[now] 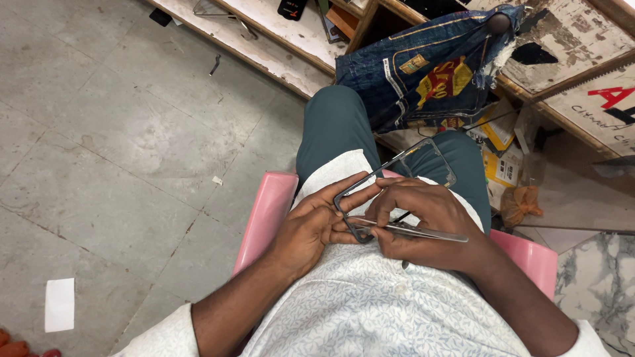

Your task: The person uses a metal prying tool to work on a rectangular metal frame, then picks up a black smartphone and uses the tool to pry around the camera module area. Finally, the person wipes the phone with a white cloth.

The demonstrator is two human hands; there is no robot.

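Left hand: your left hand (311, 228) pinches the near end of the phone frame (397, 178), fingers curled along its edge, thumb under it.
Right hand: your right hand (423, 221) is closed around the tweezers (410, 229), fingers pressed together on the shaft, forefinger resting on the frame's rail.
Phone frame: a thin, dark, glossy rectangular bezel with rounded corners, open in the middle, held over your lap and tilted away toward your knees.
Tweezers: slim bright metal, lying nearly level, tips meeting the frame's near corner by your left fingers.
Seat: a smooth pink plastic chair (264, 218) under you.
Surroundings: a blue printed bag (430, 66) hangs ahead; grey stone floor (119, 145) on your left.
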